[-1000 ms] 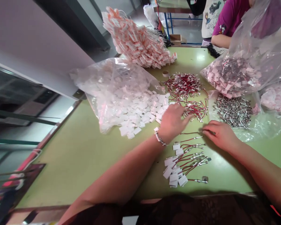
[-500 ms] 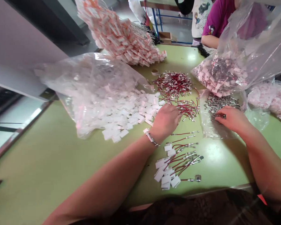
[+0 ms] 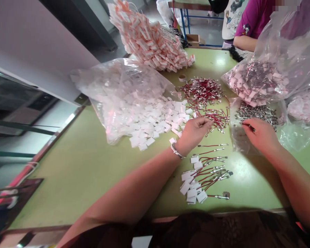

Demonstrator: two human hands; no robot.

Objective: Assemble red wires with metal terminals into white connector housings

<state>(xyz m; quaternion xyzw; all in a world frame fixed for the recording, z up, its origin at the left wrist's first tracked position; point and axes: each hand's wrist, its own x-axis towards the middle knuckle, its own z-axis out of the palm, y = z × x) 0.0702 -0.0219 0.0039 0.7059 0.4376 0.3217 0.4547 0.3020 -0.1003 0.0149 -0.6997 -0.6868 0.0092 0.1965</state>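
My left hand [image 3: 195, 134] has its fingertips pinched together at the near edge of a small bunch of red wires [image 3: 218, 119] with metal ends. What lies between those fingertips is hidden. My right hand [image 3: 263, 134] is over a clear plastic bag [image 3: 239, 143] spread flat, beside a heap of small metal parts [image 3: 258, 112]. A small dark metal part [image 3: 251, 128] shows at its closed fingers. Between my forearms lie red wires [image 3: 212, 145] in a rough column, several with white tags [image 3: 192, 196] at their left ends.
Loose white pieces [image 3: 150, 120] spill from a big clear bag [image 3: 100, 89] at left. Behind are a larger red wire pile [image 3: 203, 90], a tape roll [image 3: 182, 78] and an orange-white bundle [image 3: 155, 44]. Filled bags [image 3: 263, 81] stand at right; a person in purple [image 3: 255, 22] sits beyond.
The whole view has shifted, so things appear further right. My left fingers have drawn together and extend more over the wire bunch. My right hand stays at the metal parts.
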